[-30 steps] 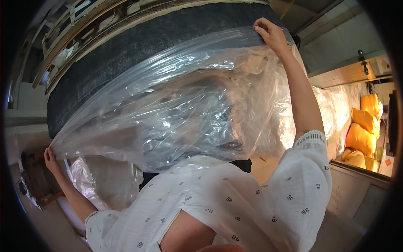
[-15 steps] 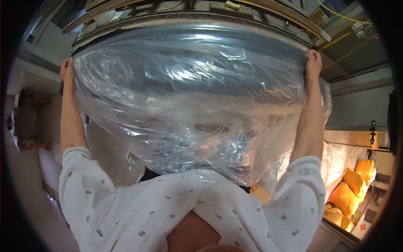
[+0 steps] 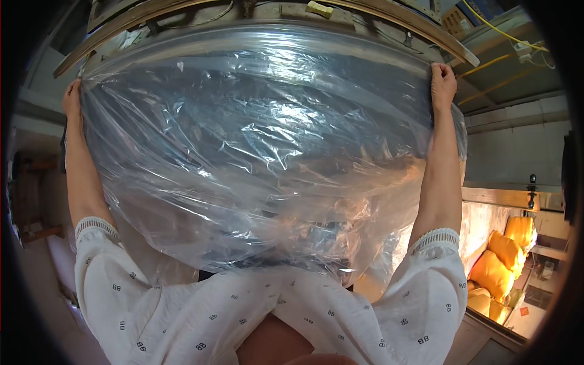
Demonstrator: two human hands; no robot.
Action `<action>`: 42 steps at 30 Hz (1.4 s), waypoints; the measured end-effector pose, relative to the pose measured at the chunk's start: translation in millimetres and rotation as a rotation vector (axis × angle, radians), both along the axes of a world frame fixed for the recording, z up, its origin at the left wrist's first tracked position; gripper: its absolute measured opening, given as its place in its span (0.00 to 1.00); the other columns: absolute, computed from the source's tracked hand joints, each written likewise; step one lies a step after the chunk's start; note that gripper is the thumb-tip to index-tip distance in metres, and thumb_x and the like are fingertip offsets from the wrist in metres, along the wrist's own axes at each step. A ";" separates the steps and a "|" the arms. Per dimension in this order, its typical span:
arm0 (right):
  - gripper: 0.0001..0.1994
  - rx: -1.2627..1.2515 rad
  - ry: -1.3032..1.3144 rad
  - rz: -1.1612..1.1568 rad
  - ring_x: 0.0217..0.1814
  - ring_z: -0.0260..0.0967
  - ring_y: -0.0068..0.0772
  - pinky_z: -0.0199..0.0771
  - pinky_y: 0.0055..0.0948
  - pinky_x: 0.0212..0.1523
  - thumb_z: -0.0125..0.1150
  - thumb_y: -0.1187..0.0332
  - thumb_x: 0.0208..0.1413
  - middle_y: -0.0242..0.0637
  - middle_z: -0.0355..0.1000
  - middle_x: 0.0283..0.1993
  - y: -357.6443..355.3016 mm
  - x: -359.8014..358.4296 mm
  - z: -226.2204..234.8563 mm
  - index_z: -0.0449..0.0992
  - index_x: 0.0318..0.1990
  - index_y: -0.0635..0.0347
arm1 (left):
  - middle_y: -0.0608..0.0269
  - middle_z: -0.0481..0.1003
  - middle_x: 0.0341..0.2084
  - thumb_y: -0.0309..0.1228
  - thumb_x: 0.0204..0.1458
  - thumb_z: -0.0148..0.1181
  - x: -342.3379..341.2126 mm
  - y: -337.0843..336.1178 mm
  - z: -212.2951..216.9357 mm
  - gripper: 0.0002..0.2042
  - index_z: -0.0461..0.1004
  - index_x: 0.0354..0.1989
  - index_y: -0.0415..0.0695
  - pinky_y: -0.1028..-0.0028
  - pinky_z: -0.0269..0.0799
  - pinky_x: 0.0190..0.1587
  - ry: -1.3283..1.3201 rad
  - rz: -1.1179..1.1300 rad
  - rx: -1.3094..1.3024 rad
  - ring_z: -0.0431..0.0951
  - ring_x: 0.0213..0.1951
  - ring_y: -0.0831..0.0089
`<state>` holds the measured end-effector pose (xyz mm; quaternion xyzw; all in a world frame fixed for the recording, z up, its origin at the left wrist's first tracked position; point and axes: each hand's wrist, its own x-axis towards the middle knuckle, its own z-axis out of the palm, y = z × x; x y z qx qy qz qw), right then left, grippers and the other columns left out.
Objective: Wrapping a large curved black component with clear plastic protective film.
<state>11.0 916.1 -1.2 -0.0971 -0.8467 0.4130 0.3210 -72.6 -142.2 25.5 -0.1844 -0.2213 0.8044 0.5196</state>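
A wide sheet of clear plastic film (image 3: pixel 274 140) is stretched between my two hands, and it hangs down in creases toward my chest. At the far left, my left hand (image 3: pixel 72 96) pinches one upper corner of it. My right hand (image 3: pixel 443 84) grips the opposite upper corner, fingers curled closed. The film's far edge lies over a dark, flat surface that shows through it. Reflections hide much of what is underneath.
A curved-looking wooden rail (image 3: pixel 389 19) runs along the far side, with a small yellow block (image 3: pixel 319 9) behind it. Yellow cable (image 3: pixel 505 29) hangs at the upper right. Bright yellow-orange bundles (image 3: pixel 494 274) are piled at the lower right, below a wooden beam (image 3: pixel 496 196).
Both hands have moved slightly left and away from me with the film. Its far edge now covers more of the dark strip in front of the rail.
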 end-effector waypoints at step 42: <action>0.11 -0.212 -0.290 0.502 0.29 0.46 0.11 0.48 0.14 0.30 0.52 0.63 0.58 0.18 0.52 0.26 -95.0 228.5 119.0 0.63 0.26 0.55 | 0.62 0.72 0.42 0.39 0.50 0.59 169.1 582.1 117.0 0.20 0.70 0.48 0.42 0.76 0.69 0.42 -2.343 -0.654 2.206 0.72 0.43 0.74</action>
